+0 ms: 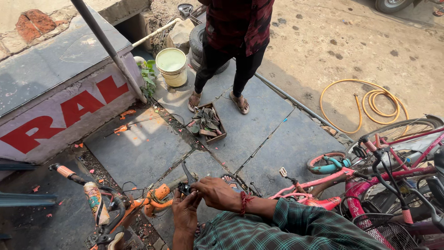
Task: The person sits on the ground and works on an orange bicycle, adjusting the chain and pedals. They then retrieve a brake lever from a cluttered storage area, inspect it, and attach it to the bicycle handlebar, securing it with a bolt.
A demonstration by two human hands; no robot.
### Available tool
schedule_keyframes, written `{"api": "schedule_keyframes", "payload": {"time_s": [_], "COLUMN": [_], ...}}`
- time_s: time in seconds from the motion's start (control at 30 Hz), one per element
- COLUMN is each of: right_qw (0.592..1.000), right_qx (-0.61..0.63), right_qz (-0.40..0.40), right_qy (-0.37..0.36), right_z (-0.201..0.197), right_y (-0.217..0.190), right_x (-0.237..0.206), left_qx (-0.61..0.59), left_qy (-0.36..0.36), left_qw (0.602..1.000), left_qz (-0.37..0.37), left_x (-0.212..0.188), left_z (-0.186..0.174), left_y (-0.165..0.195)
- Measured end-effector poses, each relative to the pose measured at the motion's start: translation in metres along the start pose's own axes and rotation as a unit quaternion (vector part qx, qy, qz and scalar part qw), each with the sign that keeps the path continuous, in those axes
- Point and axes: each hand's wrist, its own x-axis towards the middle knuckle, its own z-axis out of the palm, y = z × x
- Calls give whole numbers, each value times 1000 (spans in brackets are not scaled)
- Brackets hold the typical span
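Our left hand [186, 214] and right hand [216, 192] pinch the orange bicycle's brake lever [187, 178]; a slipping grip could nip fingers.

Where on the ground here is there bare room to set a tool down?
The grey slabs between the painted block and the wooden tool tray lie bare, as does the slab right of the tray, toward the pink bicycles. It is crowded around both hands at the orange bicycle's handlebar, and by the standing person's feet.
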Motion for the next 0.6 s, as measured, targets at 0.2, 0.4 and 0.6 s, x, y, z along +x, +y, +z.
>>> {"api": "schedule_keyframes", "payload": {"time_s": [0.2, 0.4, 0.6], "right_qw": [999, 998, 963], "right_qx": [30, 64, 250], "right_qz": [-40, -20, 95], "right_qy": [10, 2, 28], "right_z": [-17, -25, -41], "right_y": [14, 35, 51], "right_x": [12, 14, 25], "left_qx": [-21, -13, -4], "left_qy": [7, -13, 54], "left_qw": [999, 999, 998], "left_qz": [23, 51, 37], "left_x": [9, 16, 30], "left_z": [7, 18, 45], "left_y": [-5, -14, -16]}}
